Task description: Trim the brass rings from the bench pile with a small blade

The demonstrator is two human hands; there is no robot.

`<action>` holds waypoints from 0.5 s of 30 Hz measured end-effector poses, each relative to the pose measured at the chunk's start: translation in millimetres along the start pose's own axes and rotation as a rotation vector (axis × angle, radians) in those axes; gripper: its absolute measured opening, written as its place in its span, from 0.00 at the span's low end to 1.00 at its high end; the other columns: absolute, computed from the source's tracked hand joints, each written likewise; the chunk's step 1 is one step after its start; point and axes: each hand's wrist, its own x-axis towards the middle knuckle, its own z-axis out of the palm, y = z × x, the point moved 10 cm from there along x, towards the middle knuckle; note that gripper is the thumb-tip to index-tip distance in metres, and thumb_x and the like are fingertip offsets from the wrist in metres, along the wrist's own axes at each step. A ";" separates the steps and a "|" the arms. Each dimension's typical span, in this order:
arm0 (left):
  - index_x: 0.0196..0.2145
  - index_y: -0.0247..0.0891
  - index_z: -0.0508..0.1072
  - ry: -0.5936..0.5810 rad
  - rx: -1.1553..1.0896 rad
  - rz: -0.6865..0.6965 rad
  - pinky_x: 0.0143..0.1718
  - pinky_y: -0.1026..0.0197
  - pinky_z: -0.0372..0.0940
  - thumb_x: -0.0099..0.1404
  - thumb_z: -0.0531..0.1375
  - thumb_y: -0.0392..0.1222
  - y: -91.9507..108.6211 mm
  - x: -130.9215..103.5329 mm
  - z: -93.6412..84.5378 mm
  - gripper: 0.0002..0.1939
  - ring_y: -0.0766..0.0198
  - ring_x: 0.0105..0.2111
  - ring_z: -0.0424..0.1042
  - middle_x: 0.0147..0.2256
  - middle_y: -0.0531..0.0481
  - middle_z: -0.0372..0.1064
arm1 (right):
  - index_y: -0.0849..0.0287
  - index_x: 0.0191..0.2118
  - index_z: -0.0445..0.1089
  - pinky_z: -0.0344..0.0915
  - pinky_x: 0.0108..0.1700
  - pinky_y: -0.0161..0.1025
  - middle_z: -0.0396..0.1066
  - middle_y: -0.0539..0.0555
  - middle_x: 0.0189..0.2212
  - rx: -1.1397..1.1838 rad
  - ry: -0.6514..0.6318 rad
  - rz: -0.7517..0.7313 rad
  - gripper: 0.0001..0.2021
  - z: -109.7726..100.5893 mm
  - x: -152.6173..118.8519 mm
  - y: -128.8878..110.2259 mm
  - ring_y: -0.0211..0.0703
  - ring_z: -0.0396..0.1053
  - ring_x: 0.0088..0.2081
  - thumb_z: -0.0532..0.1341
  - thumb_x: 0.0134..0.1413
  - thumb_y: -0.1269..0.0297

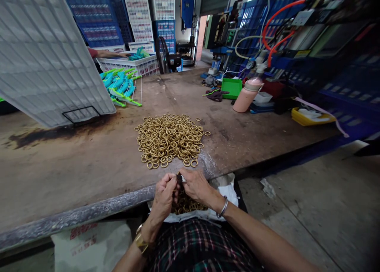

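At the table's front edge, my left hand (166,193) is closed, with thumb and fingertips pinched together. My right hand (196,185) meets it there, also closed, its index finger stretched along the top. A small dark piece with a pale bit beside it shows between the fingertips, too small to name. Just beyond the hands lies a heap of brass-coloured rings (169,139), with a few loose ones around it. Below my hands, more rings (188,204) fill an open white bag (228,191) at my lap, partly hidden by my wrists.
A white slatted panel (56,62) leans over the table's left side. Behind it lie turquoise-and-green plastic pieces (121,86) and another person's arm (108,54). A pink bottle (247,96), green tray (231,88) and yellow tray (311,116) stand right. A printed sack (92,244) sits below.
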 end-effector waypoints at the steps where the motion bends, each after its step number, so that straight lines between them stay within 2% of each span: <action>1: 0.27 0.37 0.63 0.006 0.019 0.006 0.13 0.72 0.51 0.56 0.57 0.53 0.2 0.2 -0.6 0.15 0.75 0.15 0.55 0.20 0.58 0.59 | 0.61 0.38 0.64 0.50 0.30 0.35 0.71 0.56 0.30 -0.009 -0.007 0.001 0.12 0.8 0.3 0.4 0.41 0.66 0.30 0.50 0.47 0.75; 6: 0.25 0.37 0.62 0.041 0.126 0.042 0.13 0.72 0.52 0.57 0.56 0.52 5.3 2.0 -3.0 0.15 0.75 0.14 0.54 0.18 0.59 0.58 | 0.62 0.40 0.63 0.53 0.31 0.35 0.72 0.58 0.32 -0.049 -0.054 0.052 0.11 7.0 1.5 3.5 0.43 0.68 0.32 0.49 0.51 0.73; 10: 0.24 0.37 0.63 0.022 0.105 0.031 0.12 0.72 0.51 0.56 0.57 0.53 7.8 -3.7 -0.5 0.16 0.75 0.13 0.54 0.18 0.58 0.58 | 0.62 0.41 0.62 0.55 0.31 0.36 0.72 0.59 0.34 -0.101 -0.060 0.112 0.10 9.4 2.5 6.3 0.45 0.70 0.33 0.50 0.53 0.72; 12: 0.24 0.37 0.63 -0.010 0.072 0.001 0.12 0.71 0.50 0.56 0.57 0.53 7.8 -11.9 4.0 0.16 0.75 0.13 0.54 0.18 0.58 0.59 | 0.63 0.42 0.62 0.55 0.31 0.36 0.72 0.60 0.33 -0.124 -0.043 0.158 0.11 6.5 2.9 16.0 0.46 0.70 0.33 0.49 0.53 0.74; 15: 0.25 0.36 0.65 -0.123 0.025 -0.059 0.12 0.71 0.51 0.56 0.57 0.53 5.9 -25.8 19.5 0.16 0.76 0.12 0.53 0.19 0.57 0.60 | 0.63 0.41 0.62 0.55 0.31 0.37 0.72 0.60 0.31 -0.160 0.008 0.291 0.13 -5.8 -0.5 47.1 0.46 0.70 0.31 0.48 0.51 0.77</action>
